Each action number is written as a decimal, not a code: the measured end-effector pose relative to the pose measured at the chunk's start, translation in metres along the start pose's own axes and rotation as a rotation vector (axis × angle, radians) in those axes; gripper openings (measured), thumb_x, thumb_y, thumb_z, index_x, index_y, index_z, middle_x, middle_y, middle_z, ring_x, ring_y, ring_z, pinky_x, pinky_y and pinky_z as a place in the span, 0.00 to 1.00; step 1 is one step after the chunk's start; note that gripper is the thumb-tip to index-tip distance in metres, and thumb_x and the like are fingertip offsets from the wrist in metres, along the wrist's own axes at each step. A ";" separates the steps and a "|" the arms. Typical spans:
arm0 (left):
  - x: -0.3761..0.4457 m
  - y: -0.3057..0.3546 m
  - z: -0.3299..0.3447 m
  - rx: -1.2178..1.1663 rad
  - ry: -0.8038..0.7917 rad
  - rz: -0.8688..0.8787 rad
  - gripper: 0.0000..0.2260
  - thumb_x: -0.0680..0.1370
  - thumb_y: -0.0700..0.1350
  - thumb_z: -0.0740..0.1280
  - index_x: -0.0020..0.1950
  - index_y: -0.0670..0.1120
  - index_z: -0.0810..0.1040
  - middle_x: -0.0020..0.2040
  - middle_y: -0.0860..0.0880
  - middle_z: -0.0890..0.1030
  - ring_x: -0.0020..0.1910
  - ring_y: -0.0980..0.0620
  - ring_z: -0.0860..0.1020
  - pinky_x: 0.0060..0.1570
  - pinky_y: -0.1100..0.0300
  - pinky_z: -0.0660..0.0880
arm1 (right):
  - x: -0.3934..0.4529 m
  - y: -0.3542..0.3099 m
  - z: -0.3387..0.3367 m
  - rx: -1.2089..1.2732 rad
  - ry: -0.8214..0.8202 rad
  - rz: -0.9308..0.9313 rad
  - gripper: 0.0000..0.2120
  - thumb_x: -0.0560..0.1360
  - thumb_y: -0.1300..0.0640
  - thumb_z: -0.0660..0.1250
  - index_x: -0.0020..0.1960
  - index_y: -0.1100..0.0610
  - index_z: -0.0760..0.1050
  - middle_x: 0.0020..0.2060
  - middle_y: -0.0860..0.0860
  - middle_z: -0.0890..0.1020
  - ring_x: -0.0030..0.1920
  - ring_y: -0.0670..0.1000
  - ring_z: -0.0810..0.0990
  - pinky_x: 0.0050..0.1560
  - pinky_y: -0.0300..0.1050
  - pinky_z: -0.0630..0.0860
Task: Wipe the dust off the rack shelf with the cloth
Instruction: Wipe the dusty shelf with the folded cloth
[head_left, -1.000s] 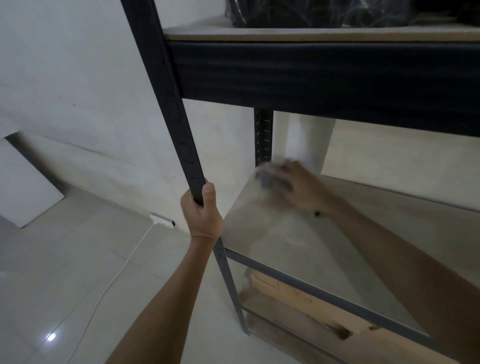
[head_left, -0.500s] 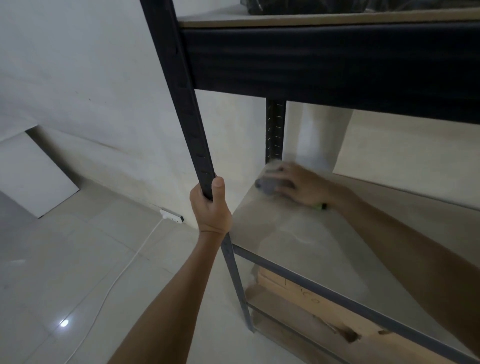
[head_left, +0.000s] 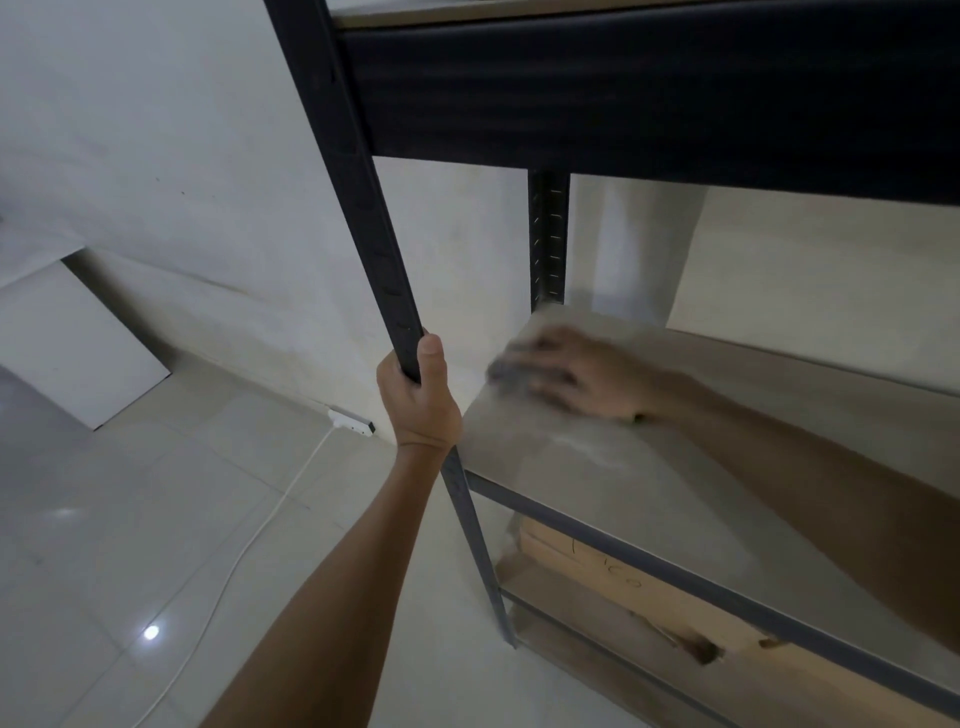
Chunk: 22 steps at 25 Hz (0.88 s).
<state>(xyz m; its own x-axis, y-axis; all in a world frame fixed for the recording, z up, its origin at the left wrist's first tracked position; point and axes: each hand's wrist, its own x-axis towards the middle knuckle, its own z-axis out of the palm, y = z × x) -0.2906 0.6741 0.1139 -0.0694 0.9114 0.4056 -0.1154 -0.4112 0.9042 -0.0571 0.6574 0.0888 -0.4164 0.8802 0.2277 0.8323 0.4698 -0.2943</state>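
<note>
The black metal front upright (head_left: 387, 270) of the rack is gripped by the left hand (head_left: 418, 395), bracing the frame. A dark grey cloth (head_left: 511, 376), blurred, is pressed under the right hand (head_left: 582, 376) at the far left corner of the pale dusty rack shelf (head_left: 649, 499). Overlapping strokes should be drawn toward the front edge, the streaked dust (head_left: 587, 449) being gathered rather than scattered.
</note>
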 end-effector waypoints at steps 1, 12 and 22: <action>-0.001 0.000 0.000 0.004 -0.001 0.000 0.21 0.75 0.62 0.61 0.31 0.48 0.63 0.29 0.46 0.63 0.30 0.46 0.60 0.29 0.44 0.59 | 0.006 0.020 -0.006 -0.056 0.064 0.146 0.24 0.84 0.50 0.61 0.80 0.47 0.65 0.65 0.54 0.72 0.65 0.53 0.72 0.65 0.49 0.71; 0.002 -0.002 -0.001 -0.005 -0.014 -0.021 0.25 0.75 0.65 0.63 0.32 0.47 0.61 0.30 0.45 0.62 0.30 0.46 0.59 0.31 0.47 0.57 | -0.053 -0.062 0.012 0.063 -0.016 -0.110 0.21 0.84 0.49 0.60 0.77 0.48 0.70 0.65 0.50 0.75 0.61 0.45 0.71 0.63 0.42 0.70; 0.000 0.002 -0.001 -0.034 -0.056 -0.033 0.24 0.74 0.67 0.63 0.31 0.52 0.61 0.28 0.51 0.60 0.28 0.51 0.58 0.32 0.57 0.54 | -0.054 -0.040 0.016 -0.141 0.130 0.321 0.26 0.84 0.44 0.59 0.80 0.51 0.65 0.63 0.56 0.73 0.61 0.58 0.73 0.64 0.55 0.74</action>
<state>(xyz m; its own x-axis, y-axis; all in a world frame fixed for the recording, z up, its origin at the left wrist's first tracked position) -0.2916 0.6735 0.1158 -0.0093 0.9235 0.3834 -0.1502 -0.3804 0.9125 -0.0735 0.5922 0.0732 -0.0833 0.9611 0.2634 0.9589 0.1493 -0.2411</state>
